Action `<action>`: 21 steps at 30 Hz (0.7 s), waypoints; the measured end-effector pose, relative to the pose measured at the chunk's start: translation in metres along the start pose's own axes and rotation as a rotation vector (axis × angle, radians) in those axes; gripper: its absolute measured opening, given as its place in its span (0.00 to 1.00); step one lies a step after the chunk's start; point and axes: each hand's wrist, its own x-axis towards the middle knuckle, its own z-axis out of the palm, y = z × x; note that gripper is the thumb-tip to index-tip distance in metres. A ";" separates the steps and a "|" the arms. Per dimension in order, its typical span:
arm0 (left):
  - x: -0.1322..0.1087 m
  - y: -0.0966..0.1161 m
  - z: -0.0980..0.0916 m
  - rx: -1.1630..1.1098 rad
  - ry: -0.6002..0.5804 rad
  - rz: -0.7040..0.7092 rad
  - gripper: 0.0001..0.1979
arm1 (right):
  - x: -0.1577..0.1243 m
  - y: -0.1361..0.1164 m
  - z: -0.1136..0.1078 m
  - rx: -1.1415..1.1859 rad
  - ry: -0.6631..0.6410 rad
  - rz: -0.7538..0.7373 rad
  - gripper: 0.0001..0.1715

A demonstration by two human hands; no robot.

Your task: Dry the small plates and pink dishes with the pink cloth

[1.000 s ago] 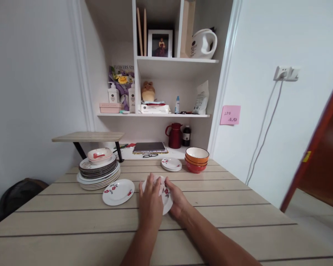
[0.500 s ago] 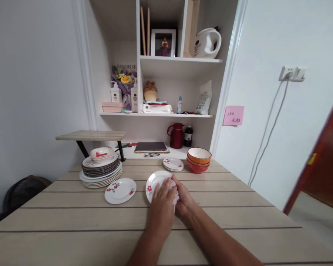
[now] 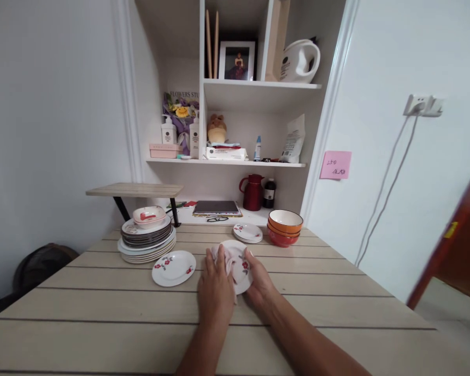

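A small white plate with red flowers (image 3: 241,261) is tilted up off the wooden table (image 3: 337,292) in front of me. My left hand (image 3: 215,292) presses a whitish cloth (image 3: 227,258) against the plate's face, fingers closed over the cloth. My right hand (image 3: 260,284) grips the plate's right and lower rim from behind. A second flowered plate (image 3: 174,268) lies flat on the table just left of my hands.
A tall stack of plates topped by a small bowl (image 3: 147,237) stands at the back left. Small flowered saucers (image 3: 247,233) and stacked orange bowls (image 3: 285,226) sit at the back. Shelves with a red jug (image 3: 253,192) rise behind the table.
My left hand with the cloth has slid from the plate's right side to its upper left. The view has shifted slightly to the left.
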 end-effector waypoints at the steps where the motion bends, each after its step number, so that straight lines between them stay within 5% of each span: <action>1: 0.000 0.000 -0.001 -0.048 -0.016 -0.020 0.28 | 0.000 -0.002 0.000 0.007 -0.003 -0.025 0.16; 7: 0.006 -0.003 -0.002 -0.448 -0.036 -0.100 0.29 | 0.001 -0.020 0.000 0.111 -0.018 -0.122 0.19; 17: 0.022 -0.017 -0.007 -0.823 0.002 -0.219 0.27 | -0.005 -0.041 -0.001 -0.011 -0.043 0.181 0.23; 21: 0.023 -0.016 -0.003 -0.924 0.016 -0.204 0.24 | -0.009 -0.049 -0.002 -0.108 -0.110 0.151 0.17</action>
